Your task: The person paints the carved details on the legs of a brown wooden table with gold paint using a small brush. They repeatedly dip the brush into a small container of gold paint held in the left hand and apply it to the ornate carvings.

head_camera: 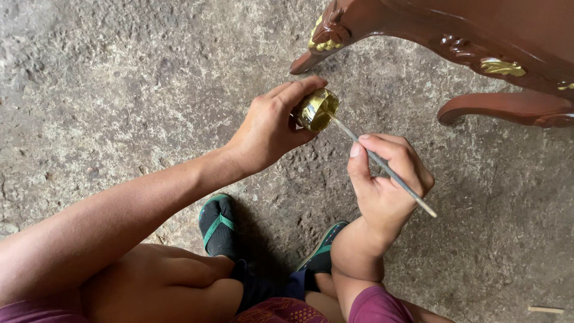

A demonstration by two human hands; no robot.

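Note:
My left hand grips a small round pot smeared with gold paint, its mouth tilted to the right. My right hand pinches a thin paintbrush between thumb and fingers. The brush tip reaches into the pot's mouth, and its handle sticks out past my hand to the lower right. Both hands hover above a rough concrete floor.
A dark red carved furniture piece with gold-painted ornaments fills the upper right, its curved legs resting on the floor. My knees and feet in black and green sandals are below the hands. A small stick lies at the lower right.

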